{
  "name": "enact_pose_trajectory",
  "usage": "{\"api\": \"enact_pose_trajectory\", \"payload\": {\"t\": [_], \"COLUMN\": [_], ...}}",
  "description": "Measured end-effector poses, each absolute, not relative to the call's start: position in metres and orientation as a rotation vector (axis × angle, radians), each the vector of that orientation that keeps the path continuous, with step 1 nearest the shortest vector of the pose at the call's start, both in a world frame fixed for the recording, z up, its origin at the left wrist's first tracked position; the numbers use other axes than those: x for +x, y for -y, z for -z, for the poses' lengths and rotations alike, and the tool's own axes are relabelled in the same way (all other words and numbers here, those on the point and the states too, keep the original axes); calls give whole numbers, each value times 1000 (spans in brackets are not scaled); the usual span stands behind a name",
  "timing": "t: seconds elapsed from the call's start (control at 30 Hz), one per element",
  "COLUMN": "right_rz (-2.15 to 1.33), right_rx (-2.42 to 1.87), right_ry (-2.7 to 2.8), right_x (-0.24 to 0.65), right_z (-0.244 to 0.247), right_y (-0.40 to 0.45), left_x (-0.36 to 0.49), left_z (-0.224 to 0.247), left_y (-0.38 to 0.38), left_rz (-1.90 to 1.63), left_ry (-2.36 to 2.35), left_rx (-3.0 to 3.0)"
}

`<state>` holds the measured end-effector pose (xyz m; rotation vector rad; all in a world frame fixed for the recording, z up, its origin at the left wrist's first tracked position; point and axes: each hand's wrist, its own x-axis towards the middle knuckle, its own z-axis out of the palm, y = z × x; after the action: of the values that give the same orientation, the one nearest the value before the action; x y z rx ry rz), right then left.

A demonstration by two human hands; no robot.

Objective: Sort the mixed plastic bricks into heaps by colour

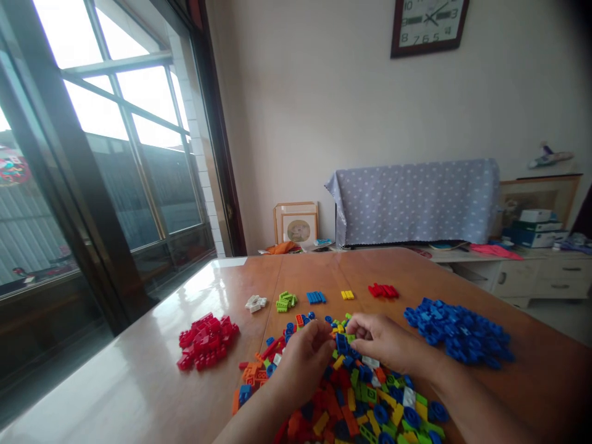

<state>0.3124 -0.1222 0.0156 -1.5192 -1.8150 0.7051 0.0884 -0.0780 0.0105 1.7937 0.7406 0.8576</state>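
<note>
Many toy building bricks lie in a mixed heap on the bench, seen from the head. Over it, the left hand has its fingers drawn close together, and the right hand is narrowly curled; whether either holds a brick, I cannot tell. A red brick pile lies left, a blue brick pile right; beyond sit five small brick groups, each one colour.

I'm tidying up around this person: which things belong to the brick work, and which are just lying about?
Likely in use:
- mixed brick pile
- red pile
- blue pile
- white group
- green group
- blue group
- yellow group
- red group

Seemingly just lying about:
- dotted cloth
- pink cloth
- framed picture
- boxes
</note>
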Motion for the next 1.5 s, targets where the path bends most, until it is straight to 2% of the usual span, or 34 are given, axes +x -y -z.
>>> {"api": "enact_pose_trajectory", "payload": {"t": [0.37, 0.5, 0.63, 0.7, 0.87, 1.23, 1.5], "right_rz": [-855, -779, -699, -649, -515, -252, -174], "right_rx": [-1343, -1397, -1465, -1490, -1550, -1516, -1485], "right_ry": [1777, 1746, 1720, 1711, 1737, 1758, 1704], "right_x": [274, 281, 294, 300, 307, 321, 331], "right_z": [-16, -15, -14, -14, -13, -23, -26], "right_y": [125, 124, 120, 118, 115, 117, 120], "left_x": [98, 79, 43, 27, 13, 40, 35], "left_z": [11, 2, 1, 5, 20, 12, 19], "left_y": [70, 50, 6, -14, -36, -68, -84], "left_rz": [-860, -946, -1048, -1028, -956, -634, -575], "left_ry": [-607, -799, -1219, -1415, -1564, -1646, -1693], "left_rx": [1564, 1732, 1883, 1891, 1896, 2025, 2044]}}
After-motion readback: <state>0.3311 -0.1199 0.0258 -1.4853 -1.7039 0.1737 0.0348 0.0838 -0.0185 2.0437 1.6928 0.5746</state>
